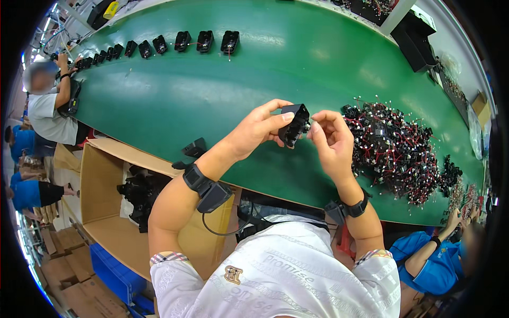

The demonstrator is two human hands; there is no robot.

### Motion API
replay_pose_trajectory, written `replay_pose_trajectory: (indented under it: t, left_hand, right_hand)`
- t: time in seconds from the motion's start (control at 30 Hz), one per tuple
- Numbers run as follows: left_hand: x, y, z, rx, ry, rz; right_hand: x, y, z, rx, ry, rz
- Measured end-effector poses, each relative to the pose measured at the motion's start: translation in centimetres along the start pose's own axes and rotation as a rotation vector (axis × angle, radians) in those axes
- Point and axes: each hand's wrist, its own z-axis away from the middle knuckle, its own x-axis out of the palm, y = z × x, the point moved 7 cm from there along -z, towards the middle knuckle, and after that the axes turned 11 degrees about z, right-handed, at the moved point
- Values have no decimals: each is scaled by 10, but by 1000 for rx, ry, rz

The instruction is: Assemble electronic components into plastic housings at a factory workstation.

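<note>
My left hand (259,128) grips a black plastic housing (295,126) above the green table, its thumb on the near side and its fingers behind. The hollow side of the housing faces right. Just beside that side, my right hand (336,147) is closed in a pinch, thumb against forefinger. A small pale bit shows at its fingertips, too small to name. To the right lies a large heap of small black parts with red wires and white connectors (392,153).
A row of black housings (204,41) runs along the table's far left. An open cardboard box (114,212) of black parts stands left of me, a blue bin (114,273) below it. One person (50,108) sits far left, another in blue (435,259) at right.
</note>
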Motion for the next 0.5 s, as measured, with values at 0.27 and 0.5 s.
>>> replay_pose_trajectory:
  t: [0.27,0.5]
  left_hand:
    - [-4,2,-1,35,-3,49]
    - [4,10,2,89,-45,-27]
  right_hand:
    - [3,-33,-2,-303,-24,359]
    - [-9,-11,-3,-45,-1,89]
